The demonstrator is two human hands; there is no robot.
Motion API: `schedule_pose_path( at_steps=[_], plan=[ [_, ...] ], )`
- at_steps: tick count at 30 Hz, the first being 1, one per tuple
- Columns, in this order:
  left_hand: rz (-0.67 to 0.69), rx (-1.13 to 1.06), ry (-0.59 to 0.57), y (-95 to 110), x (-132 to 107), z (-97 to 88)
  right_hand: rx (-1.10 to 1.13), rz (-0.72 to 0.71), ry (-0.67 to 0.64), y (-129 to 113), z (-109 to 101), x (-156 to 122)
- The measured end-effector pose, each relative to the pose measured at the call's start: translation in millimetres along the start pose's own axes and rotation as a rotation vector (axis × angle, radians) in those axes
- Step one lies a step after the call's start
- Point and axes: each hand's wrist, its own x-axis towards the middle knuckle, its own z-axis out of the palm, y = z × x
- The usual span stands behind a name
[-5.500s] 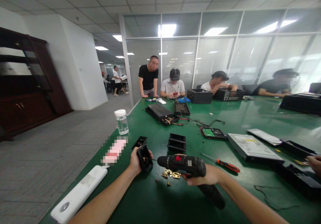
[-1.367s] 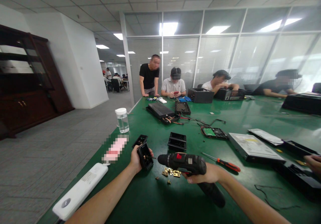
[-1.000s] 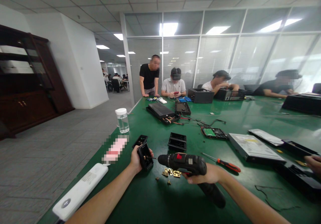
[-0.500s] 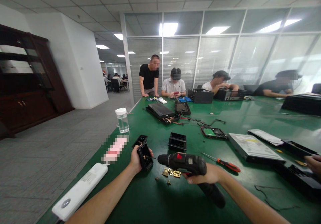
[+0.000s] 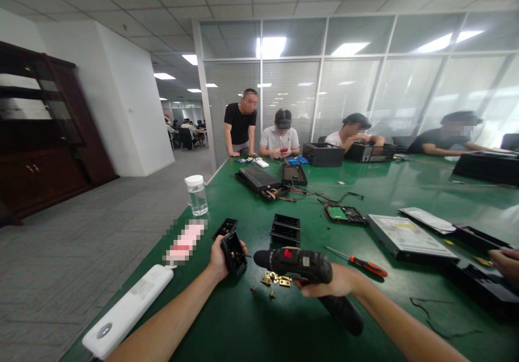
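Note:
My left hand [image 5: 219, 259] is closed round a small black plastic box [image 5: 234, 254], tilted so that its open side faces right and brass-coloured bits show inside. In my right hand [image 5: 324, 285] is a black cordless drill [image 5: 295, 265], its bit pointing left at the box. Whether the bit touches anything inside I cannot tell. Below the drill's nose lie several brass pieces [image 5: 275, 279] and two loose screws [image 5: 272, 294]. Another black box [image 5: 225, 229] stands behind my left hand, and a black two-part case [image 5: 286, 229] sits beyond the drill.
An orange-handled screwdriver [image 5: 368, 266] lies right of the drill. A white power strip [image 5: 128, 309] and a water bottle [image 5: 197, 195] line the left edge. A metal drive [image 5: 409, 238] and another person's hand [image 5: 505, 259] are at right. Several people work across the green table [image 5: 251, 319].
The whole view has shifted very slightly left. My hands, the drill and the black box keep nearly the same pose.

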Motion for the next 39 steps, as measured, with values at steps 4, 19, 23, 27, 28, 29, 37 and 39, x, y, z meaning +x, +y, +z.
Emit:
schedule_pose_path(
  at_steps=[4, 19, 23, 27, 28, 29, 37, 39],
  plan=[
    [-0.004, -0.012, 0.003, -0.6, 0.2, -1.1, 0.010, 0.000, 0.016, 1.3, 0.0, 0.1],
    [0.004, 0.012, -0.013, -2.1, 2.9, -5.2, -0.039, 0.019, -0.031, -0.7, -0.3, -0.5],
    [0.006, 0.021, -0.032, -2.3, 3.3, -6.9, -0.038, 0.035, -0.010, -1.1, -0.4, 0.1],
    [0.001, 0.021, -0.047, -2.2, 3.2, -7.2, -0.027, 0.044, 0.022, -4.8, -0.2, -0.6],
    [0.008, 0.022, -0.050, -2.2, 3.2, -7.2, -0.027, 0.045, 0.024, -5.7, -0.2, -0.8],
    [0.016, 0.024, -0.053, -2.2, 3.2, -7.3, -0.028, 0.046, 0.024, -6.3, -0.3, -1.0],
    [0.041, 0.040, -0.066, -3.2, 3.2, -7.9, -0.042, 0.041, -0.012, -0.1, -0.6, -1.6],
    [0.046, 0.043, -0.076, -3.4, 3.6, -8.1, -0.038, 0.031, -0.010, 1.5, -0.1, -1.4]
  ],
)
